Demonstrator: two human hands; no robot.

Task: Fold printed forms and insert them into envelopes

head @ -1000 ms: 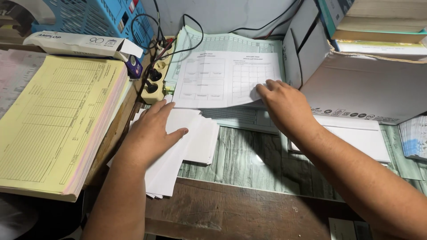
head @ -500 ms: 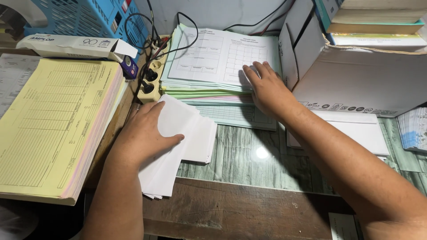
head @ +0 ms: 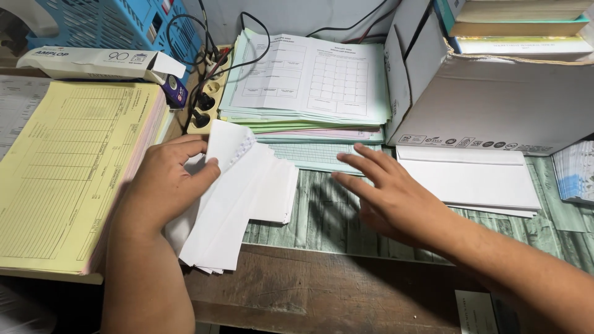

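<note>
Left hand (head: 164, 185) gripped the top envelope of the fanned white envelope stack (head: 238, 198) at the desk's front edge, thumb under its raised corner to peel it free. Right hand (head: 387, 192) hovered open, fingers spread, beside the stack, holding nothing.

Place: a cramped office desk given over to paperwork.
Forms: a thick pad of yellow ruled forms (head: 68, 173) lies left of the left hand (head: 164, 185), which grips white envelopes (head: 241, 192).
Stacked sheets: a pile of printed forms (head: 309, 83) in green and pink layers sits beyond both hands.
Storage: a cardboard box (head: 495, 105) with books on top stands past the right hand (head: 396, 198); more envelopes (head: 476, 179) lie just right of it.
Fittings: a power strip (head: 207, 102) with plugs and a blue plastic basket (head: 117, 25) sit far left.
Surface: a worn wooden desk edge (head: 328, 291) runs beneath the wrists.
</note>
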